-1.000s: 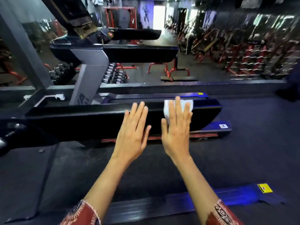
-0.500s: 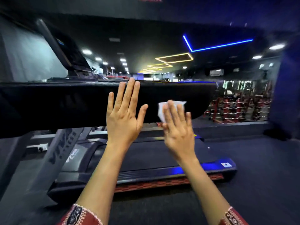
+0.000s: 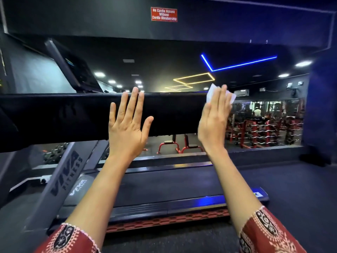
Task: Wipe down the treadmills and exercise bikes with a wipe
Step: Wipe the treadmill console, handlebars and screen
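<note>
Two open hands press the black treadmill rail (image 3: 73, 115): left hand (image 3: 125, 123) bare, right hand (image 3: 213, 117) flattening a white wipe (image 3: 211, 93) near its end. Its belt (image 3: 164, 183) likely awaits wiping.

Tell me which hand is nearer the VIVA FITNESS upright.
Left. The left hand lies flat on the black handrail, up and right of the upright; the right hand presses the wipe farther right.

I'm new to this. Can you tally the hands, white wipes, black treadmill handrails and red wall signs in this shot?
Hands: 2, the left hand and the right hand
White wipe: 1
Black treadmill handrail: 1
Red sign: 1
Total: 5
</note>
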Demonstrator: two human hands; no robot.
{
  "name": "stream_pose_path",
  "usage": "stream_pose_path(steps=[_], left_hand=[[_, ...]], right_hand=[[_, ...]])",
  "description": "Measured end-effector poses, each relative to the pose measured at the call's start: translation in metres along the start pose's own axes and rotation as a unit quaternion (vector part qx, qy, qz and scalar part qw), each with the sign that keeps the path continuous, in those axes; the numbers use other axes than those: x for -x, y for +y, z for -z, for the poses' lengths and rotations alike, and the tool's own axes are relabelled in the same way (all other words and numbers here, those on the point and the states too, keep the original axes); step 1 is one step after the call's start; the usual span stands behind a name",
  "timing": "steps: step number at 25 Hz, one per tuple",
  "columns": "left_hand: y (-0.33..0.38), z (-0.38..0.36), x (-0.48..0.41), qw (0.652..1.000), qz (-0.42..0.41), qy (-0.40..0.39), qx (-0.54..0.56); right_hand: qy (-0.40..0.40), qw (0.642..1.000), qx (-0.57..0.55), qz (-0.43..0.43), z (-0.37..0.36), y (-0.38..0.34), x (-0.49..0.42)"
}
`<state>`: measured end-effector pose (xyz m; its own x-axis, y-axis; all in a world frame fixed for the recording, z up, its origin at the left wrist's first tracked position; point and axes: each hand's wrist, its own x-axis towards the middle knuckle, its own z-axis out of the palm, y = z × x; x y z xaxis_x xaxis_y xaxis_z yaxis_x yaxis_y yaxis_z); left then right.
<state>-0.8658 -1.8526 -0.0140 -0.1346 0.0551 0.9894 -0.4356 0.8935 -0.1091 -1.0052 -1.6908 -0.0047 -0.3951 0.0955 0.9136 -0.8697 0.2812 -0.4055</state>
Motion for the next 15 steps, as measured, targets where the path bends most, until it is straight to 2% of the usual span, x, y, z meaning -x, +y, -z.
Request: stream_pose_path(steps=[1, 3, 5, 6, 7, 10, 11, 13, 15], left_hand=[[0.0, 0.0, 0.001, 1.0, -0.002, 0.002, -0.003], [-0.001, 0.0, 0.001, 1.0, -0.001, 0.006, -0.009], [-0.001, -0.001, 0.001, 1.0, -0.001, 0.009, -0.009], [-0.001, -0.001, 0.001, 1.0, 0.0, 0.012, -0.008], [-0.001, -0.002, 0.001, 1.0, 0.002, 0.017, -0.007], [-0.001, -0.003, 0.002, 1.0, 0.005, 0.019, -0.004], [-0.001, -0.003, 0.002, 1.0, 0.005, 0.017, -0.004], [-0.003, -0.003, 0.003, 1.0, -0.001, 0.019, -0.01], [-0.004, 0.001, 0.002, 1.0, -0.012, 0.018, -0.006]], right_hand=[[-0.007, 1.0, -0.014, 0.016, -0.006, -0.017, -0.005], [-0.041, 0.99, 0.008, 0.132, -0.019, -0.033, 0.011], [-0.057, 0.968, 0.069, 0.233, -0.018, -0.015, 0.037], [-0.05, 0.963, 0.094, 0.246, -0.013, 0.002, 0.045], [-0.033, 0.97, 0.095, 0.221, -0.006, 0.016, 0.044], [0.025, 0.998, 0.033, 0.055, -0.002, 0.015, 0.012], [0.031, 0.999, 0.02, 0.028, -0.007, 0.001, 0.004], [0.014, 0.997, 0.02, 0.071, -0.022, -0.03, 0.013], [-0.023, 0.978, 0.054, 0.199, -0.031, -0.033, 0.044]])
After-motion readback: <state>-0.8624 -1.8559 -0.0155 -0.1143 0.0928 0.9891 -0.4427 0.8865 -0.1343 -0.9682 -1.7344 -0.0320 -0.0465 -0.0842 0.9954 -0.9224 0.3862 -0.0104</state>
